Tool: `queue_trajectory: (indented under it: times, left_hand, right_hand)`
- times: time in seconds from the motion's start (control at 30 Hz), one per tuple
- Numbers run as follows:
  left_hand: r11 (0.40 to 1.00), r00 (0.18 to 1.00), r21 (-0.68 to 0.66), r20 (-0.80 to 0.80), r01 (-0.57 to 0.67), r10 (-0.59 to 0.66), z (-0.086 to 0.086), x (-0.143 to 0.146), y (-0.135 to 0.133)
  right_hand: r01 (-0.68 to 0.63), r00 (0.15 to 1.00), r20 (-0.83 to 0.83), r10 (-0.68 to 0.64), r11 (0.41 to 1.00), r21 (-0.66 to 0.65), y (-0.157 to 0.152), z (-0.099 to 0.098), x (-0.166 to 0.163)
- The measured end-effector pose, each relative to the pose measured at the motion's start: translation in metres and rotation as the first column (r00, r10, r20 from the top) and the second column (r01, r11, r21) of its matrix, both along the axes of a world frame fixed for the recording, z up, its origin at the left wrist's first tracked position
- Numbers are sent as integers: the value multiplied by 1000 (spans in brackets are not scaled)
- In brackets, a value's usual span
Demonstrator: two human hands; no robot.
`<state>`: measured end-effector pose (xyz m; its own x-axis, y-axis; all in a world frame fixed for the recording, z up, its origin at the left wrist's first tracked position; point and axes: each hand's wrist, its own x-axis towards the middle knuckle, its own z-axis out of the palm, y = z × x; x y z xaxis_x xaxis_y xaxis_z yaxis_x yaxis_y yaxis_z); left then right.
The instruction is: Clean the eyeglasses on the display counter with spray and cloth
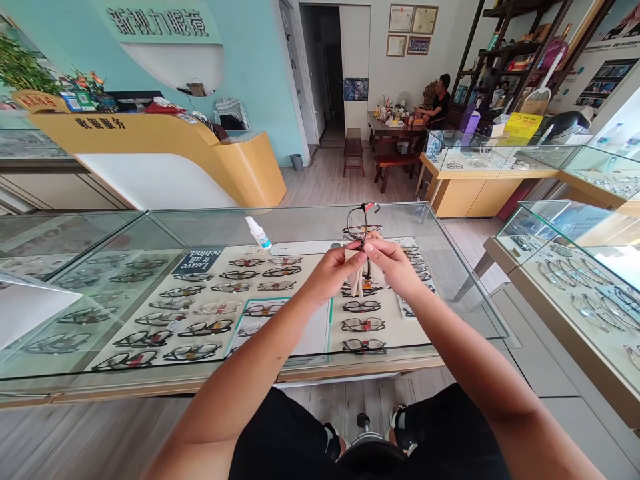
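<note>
Above the glass display case [295,215], I hold a pair of dark-framed eyeglasses [349,223] on end, one lens upward. My left hand [333,270] is closed on the eyeglasses near the middle of the frame, and a pale cloth [356,281] hangs from its fingers. Thumb and fingers of my right hand [393,263] pinch the same frame from the other side. The lower part of the eyeglasses is partly hidden by the hands and the cloth. A white spray bottle [258,233] stands on the glass, left of my hands.
Several rows of eyeglasses [205,327] lie inside the case under the glass. More display cases [575,267] stand to the right. A yellow counter [250,167] is behind on the left. Further back, a person [440,103] sits at a dark table [395,128] with benches.
</note>
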<state>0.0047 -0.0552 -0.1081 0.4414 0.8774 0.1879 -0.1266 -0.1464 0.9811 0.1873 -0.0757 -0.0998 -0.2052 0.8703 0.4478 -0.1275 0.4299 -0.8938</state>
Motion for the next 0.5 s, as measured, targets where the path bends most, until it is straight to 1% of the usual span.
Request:
queue_trajectory:
  times: [0.2,0.3,0.37,0.5]
  left_hand:
    - [990,994,-102,61,94,-88,-1,2,-1]
    - [984,994,-147,58,104,-97,-1,1,-1]
    - [984,994,-152,60,98,-90,0,1,-3]
    - [992,995,-109,83,60,-51,0,3,-7]
  right_hand:
    - [38,998,-41,-39,999,-34,2,-6,1]
    - [31,997,-74,-35,998,-56,4,-9,1]
    - [28,994,-105,-36,996,-82,5,-12,1]
    - [50,985,-155,-73,988,-144,7,-17,-1]
